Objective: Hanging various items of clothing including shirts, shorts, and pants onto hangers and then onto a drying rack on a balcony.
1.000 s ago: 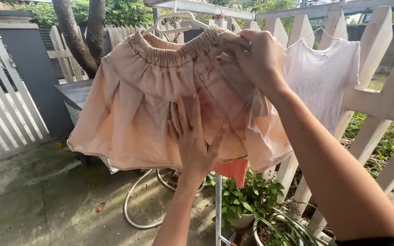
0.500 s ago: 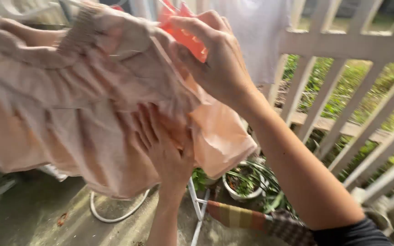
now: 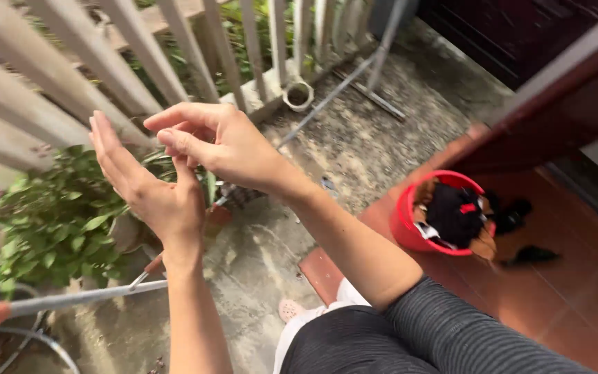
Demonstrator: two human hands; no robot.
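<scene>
1. my left hand [image 3: 150, 190] is raised flat, fingers straight and spread, holding nothing.
2. my right hand [image 3: 219, 142] crosses just beside it, fingers loosely curled, also empty.
3. a red bucket [image 3: 404, 223] stands well apart on the tiled floor, stuffed with dark and mixed clothes [image 3: 455, 215].
4. a leafy potted plant [image 3: 53, 221] sits under my left hand, by the white fence [image 3: 140, 48].

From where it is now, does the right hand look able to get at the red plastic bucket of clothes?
Probably yes: the right hand is empty and raised, and bare floor lies between it and the red plastic bucket, low at the right, so it would take bending down.
</scene>
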